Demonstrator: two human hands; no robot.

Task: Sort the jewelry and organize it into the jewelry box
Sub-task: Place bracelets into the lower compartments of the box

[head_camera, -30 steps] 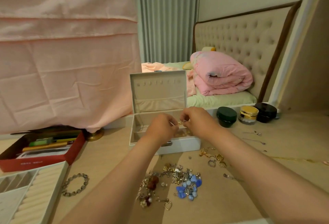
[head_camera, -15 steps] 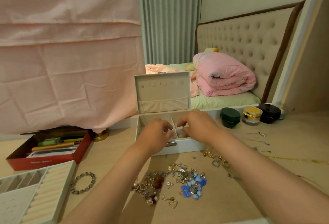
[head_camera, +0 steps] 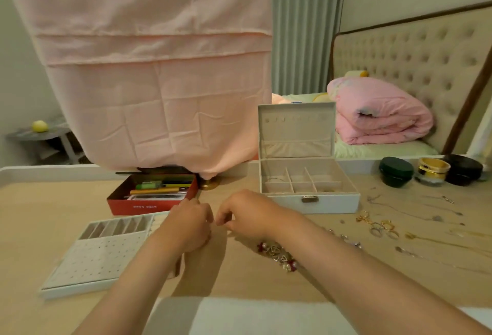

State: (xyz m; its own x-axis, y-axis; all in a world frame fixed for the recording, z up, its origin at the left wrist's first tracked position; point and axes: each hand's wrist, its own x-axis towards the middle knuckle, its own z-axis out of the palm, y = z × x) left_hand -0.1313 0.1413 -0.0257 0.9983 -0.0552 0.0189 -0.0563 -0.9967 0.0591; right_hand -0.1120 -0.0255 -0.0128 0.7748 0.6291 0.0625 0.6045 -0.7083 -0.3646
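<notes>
Mid-sort, left hand (head_camera: 189,224) and right hand (head_camera: 245,215) meet, fingers (head_camera: 231,224) curled, hold unclear; next, the jewelry box (head_camera: 332,204) at one o'clock.

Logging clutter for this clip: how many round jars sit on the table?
3, in a row at far right: a dark green jar, a gold-lidded jar in the middle, a black jar rightmost. Others may lie beyond the frame.

body: two bare forearms (head_camera: 149,276), uncovered to frame edge | left hand (head_camera: 190,224): bare | right hand (head_camera: 245,215): bare | pale grey-white fabric strip (head_camera: 253,316) between arms, bottom edge: can't tell if clothing
</notes>
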